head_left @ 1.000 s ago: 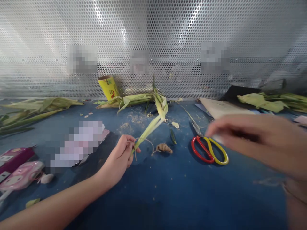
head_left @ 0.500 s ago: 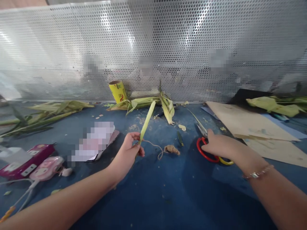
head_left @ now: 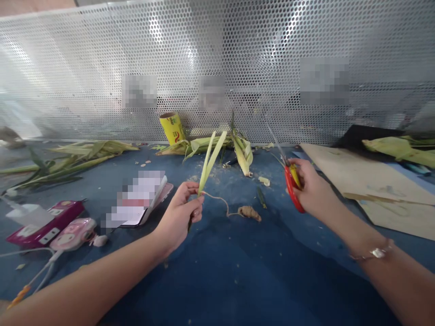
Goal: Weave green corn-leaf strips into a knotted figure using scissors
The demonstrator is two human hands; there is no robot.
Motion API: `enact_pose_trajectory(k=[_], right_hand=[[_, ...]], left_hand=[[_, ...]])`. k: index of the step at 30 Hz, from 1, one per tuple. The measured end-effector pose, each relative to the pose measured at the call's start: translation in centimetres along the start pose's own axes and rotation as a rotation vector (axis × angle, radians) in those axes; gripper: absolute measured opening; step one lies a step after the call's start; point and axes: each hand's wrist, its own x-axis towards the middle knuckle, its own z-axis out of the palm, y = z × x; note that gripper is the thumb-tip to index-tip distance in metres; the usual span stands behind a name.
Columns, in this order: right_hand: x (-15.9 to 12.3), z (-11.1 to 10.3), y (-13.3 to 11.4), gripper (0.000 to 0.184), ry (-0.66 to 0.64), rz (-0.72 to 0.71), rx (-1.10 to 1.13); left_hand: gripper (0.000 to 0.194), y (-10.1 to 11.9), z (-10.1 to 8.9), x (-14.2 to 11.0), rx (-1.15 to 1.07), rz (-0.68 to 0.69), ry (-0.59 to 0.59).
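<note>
My left hand is closed around the lower end of a pale green corn husk strip, whose two blades point up and apart. From near those fingers a thin string runs right to a small bundle of brown twine on the blue table. In my right hand are scissors with one red and one yellow handle, lifted off the table with the blades pointing up and away. A dark green scrap lies between the two hands.
A perforated metal screen closes off the back. Before it stand a yellow tube and corn husks. To the left lie more husks, a phone and a purple power strip. Brown cardboard lies right.
My right hand has picked the scissors up from the table and raised them. The husk strip in my left hand has turned and now shows two blades.
</note>
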Motion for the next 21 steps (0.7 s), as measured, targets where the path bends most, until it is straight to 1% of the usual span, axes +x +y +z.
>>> enact_pose_trajectory(k=[2, 4, 6, 8, 11, 14, 16, 19, 21], right_hand=[[-0.6, 1.1, -1.2, 0.045, 0.014, 0.036, 0.1], [-1.2, 2.0, -2.4, 0.037, -0.016, 0.029, 0.101], [-1.7, 2.7, -3.3, 0.032, -0.059, -0.036, 0.065], [-1.9, 2.9, -3.7, 0.032, -0.095, -0.127, 0.023], [-2.1, 2.5, -3.7, 0.033, -0.174, -0.251, -0.055], [-2.1, 2.0, -3.7, 0.025, -0.228, -0.342, -0.131], [-2.2, 1.9, -3.7, 0.024, -0.209, -0.442, -0.178], [-2.2, 2.2, -3.6, 0.026, -0.116, -0.61, -0.276], [-2.2, 2.3, -3.6, 0.027, -0.068, -0.667, -0.341]], left_hand=[[0.019, 0.1, 0.0, 0.0, -0.024, -0.015, 0.034], [0.021, 0.1, 0.0, 0.0, -0.032, -0.028, 0.075], [0.021, 0.1, 0.0, 0.1, -0.037, -0.047, 0.106], [0.019, 0.1, -0.1, 0.2, -0.045, -0.073, 0.122], [0.016, 0.0, -0.2, 0.3, -0.064, -0.087, 0.125], [0.016, 0.0, -0.1, 0.3, -0.094, -0.075, 0.107], [0.018, 0.1, 0.0, 0.2, -0.106, -0.079, 0.11], [0.017, 0.3, 0.2, 0.0, -0.112, -0.13, 0.134], [0.018, 0.5, 0.2, -0.1, -0.112, -0.179, 0.132]])
